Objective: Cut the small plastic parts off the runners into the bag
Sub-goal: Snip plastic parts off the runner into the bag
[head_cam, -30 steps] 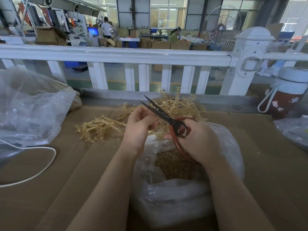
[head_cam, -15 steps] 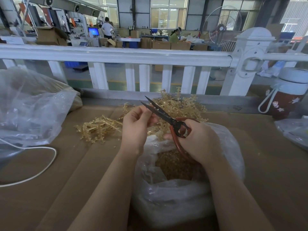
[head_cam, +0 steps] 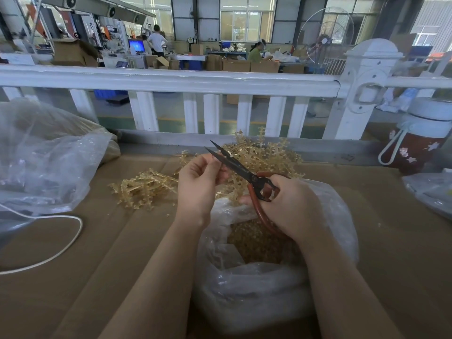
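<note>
Left hand: fingertips curl out of sight; whatever they pinch at the scissors blades is too small to tell. Right hand covers most of the red handles. Clear bag: bottom cut off by lower edge; loose parts inside blur into one amber mass. Second bag and white cord run off left edge. Jug clipped at right.

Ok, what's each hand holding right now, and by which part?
Right hand grips the scissors by their red handle loops, blades open. Left hand pinches a runner near the blades; the exact spot is hidden by the fingers.
</note>
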{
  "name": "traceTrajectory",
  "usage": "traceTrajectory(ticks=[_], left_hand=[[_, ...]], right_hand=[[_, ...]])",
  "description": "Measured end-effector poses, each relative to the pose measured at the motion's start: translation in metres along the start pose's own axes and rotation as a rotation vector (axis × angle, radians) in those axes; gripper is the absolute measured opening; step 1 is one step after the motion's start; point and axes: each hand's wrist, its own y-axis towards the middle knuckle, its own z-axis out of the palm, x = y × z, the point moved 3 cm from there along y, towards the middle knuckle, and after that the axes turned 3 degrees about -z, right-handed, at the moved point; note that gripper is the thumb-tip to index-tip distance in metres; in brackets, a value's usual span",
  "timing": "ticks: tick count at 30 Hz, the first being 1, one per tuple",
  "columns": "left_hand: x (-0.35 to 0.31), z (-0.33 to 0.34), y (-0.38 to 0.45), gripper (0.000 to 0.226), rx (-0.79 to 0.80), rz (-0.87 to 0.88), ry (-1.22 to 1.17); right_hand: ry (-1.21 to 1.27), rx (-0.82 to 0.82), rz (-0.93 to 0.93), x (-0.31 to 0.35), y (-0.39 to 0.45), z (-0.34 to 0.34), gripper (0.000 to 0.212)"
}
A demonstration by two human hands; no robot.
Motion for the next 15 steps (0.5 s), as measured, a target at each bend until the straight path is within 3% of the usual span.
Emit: traceTrajectory(ticks=[5, 10, 15], left_hand=[[0.0, -0.0004, 0.0001, 0.019, -0.013, 0.044, 0.067], [-0.0019, 0.0002, -0.0017, 0.036, 0.04, 0.126, 0.142], [-0.003, -0.0004, -0.0025, 0.034, 0.06, 0.142, 0.156]], right_hand=[[-0.032, -0.036, -0.018, 0.0014, -0.0006, -0.0022, 0.07], [-0.028, -0.087, -0.046, 0.002, -0.0008, -0.0034, 0.073], [-0.029, -0.084, -0.065, -0.0001, -0.0006, -0.0014, 0.074]])
